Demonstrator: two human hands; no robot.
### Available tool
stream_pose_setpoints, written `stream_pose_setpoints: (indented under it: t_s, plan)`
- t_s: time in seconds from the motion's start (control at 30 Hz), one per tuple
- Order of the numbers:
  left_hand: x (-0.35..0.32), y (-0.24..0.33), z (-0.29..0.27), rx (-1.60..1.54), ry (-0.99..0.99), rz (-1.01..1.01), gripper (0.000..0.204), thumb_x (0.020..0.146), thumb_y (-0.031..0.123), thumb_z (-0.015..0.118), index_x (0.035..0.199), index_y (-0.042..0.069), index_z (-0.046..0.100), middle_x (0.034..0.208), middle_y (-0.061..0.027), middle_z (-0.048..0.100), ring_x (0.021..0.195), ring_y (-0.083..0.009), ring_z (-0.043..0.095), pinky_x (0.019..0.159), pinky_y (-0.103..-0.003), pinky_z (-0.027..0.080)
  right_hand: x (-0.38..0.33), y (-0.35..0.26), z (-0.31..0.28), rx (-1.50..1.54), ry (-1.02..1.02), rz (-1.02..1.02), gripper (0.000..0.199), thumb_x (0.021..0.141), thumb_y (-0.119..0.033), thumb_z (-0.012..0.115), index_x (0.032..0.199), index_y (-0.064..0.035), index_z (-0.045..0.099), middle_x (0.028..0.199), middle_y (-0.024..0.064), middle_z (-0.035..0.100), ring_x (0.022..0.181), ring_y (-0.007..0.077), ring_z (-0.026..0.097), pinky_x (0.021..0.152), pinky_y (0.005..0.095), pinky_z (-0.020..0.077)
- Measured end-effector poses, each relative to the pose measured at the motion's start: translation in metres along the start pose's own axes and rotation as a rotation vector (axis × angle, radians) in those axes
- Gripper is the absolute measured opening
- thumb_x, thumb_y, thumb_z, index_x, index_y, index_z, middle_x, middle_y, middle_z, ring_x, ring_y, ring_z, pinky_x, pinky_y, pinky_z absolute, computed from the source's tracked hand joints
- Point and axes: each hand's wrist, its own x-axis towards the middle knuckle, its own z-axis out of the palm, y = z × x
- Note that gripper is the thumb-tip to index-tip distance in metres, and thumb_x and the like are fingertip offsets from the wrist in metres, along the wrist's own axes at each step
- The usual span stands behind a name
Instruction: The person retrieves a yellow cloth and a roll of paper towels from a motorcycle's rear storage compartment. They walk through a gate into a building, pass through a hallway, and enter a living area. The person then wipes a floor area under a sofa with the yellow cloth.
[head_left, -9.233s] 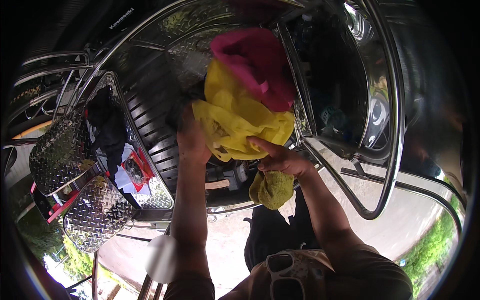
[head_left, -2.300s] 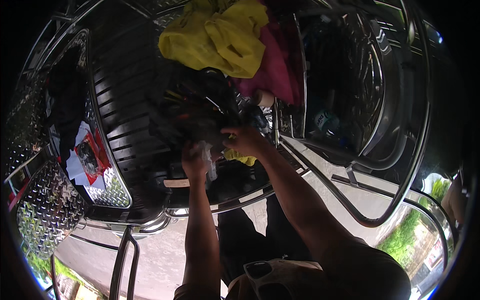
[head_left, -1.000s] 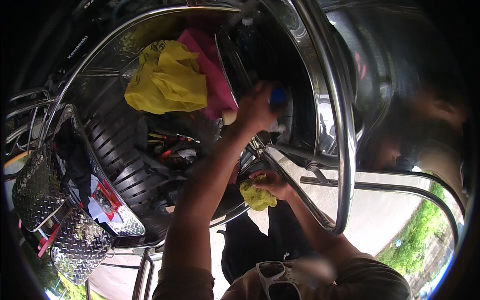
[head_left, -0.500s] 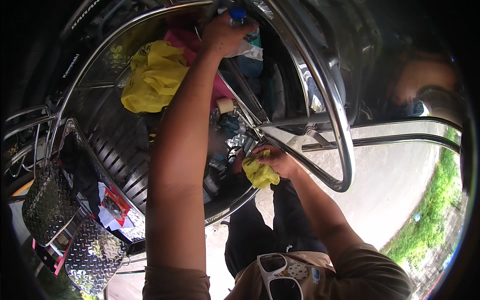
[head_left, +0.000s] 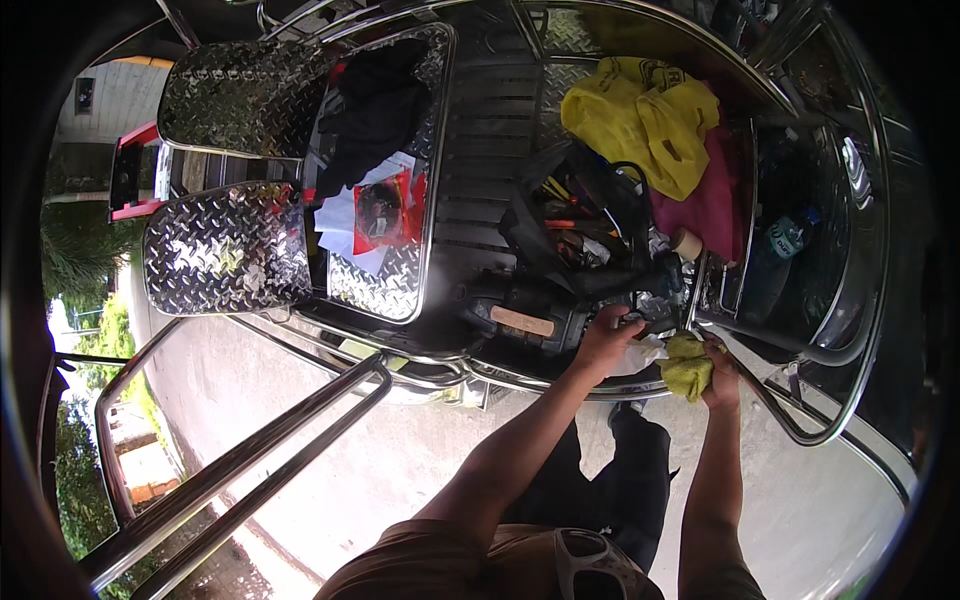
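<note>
My left hand (head_left: 604, 342) is closed on a crumpled white piece (head_left: 640, 355) that looks like paper or thin cloth. My right hand (head_left: 722, 378) grips a yellow-green cloth (head_left: 687, 368), which is bunched up. The two pieces are side by side, nearly touching, over the near edge of the metal sidecar. Just beyond my hands are some dark and shiny items that I cannot make out. Farther off sits an open black bag (head_left: 590, 225) of tools, with a tape roll (head_left: 686, 244) to its right.
A yellow bag (head_left: 645, 125) lies on pink cloth (head_left: 715, 195). A clear bottle (head_left: 785, 236) rests in the right-hand compartment. A black tool case (head_left: 525, 318) sits left of my hands. Curved chrome rails (head_left: 850, 400) border the right side. Patterned metal seats (head_left: 228, 250) stand at left.
My left hand has come down from the blue-capped bottle, bringing the white piece close to the yellow-green cloth. The bottle stays in the compartment. My view has swung left.
</note>
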Motion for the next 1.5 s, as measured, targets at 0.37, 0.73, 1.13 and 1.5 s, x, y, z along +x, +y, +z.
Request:
stream_pose_setpoints:
  t_s: [0.37,0.73,1.13,1.5]
  plan:
    - [-0.236,-0.215,-0.240,-0.555,0.373,0.081,0.060,0.082,-0.005,0.056,0.139,0.008,0.042,0.105,-0.0117,0.063,0.092,-0.0231,0.063,0.082,-0.037,0.054,-0.073,0.009,-0.010,0.305,-0.146,-0.196,0.053,0.104,-0.043,0.053,0.136,-0.0003,0.058,0.137,0.0157,0.063,0.129,0.0338,0.059,0.108,0.0528,0.0498]
    - [-0.441,-0.277,-0.225,-0.612,0.712,0.306,0.027,0.099,0.004,0.064,0.126,0.004,0.067,0.112,-0.0016,0.066,0.100,-0.0140,0.061,0.091,-0.028,0.047,-0.211,0.114,0.071,0.039,-0.584,0.296,0.061,0.100,-0.052,0.051,0.144,-0.0091,0.053,0.133,0.0182,0.065,0.097,0.0380,0.073,0.066,0.0552,0.0639]
    - [-0.640,-0.226,-0.425,0.005,1.167,0.891,0.020,0.088,-0.003,0.074,0.106,0.005,0.070,0.097,-0.0017,0.062,0.091,-0.0127,0.059,0.082,-0.026,0.047,-0.280,0.294,0.269,-0.426,-0.535,0.535,0.050,0.096,-0.036,0.065,0.134,-0.0046,0.061,0.123,0.0159,0.071,0.107,0.0336,0.072,0.081,0.0533,0.0625]
    - [-0.815,-0.356,-0.700,-0.317,1.129,0.222,0.016,0.091,0.004,0.075,0.101,0.007,0.062,0.081,0.0012,0.060,0.073,-0.0067,0.053,0.065,-0.024,0.044,-0.358,0.478,0.483,-0.482,-0.375,0.625,0.047,0.098,-0.029,0.064,0.133,0.0019,0.060,0.124,0.0180,0.070,0.112,0.0322,0.071,0.099,0.0452,0.0574]
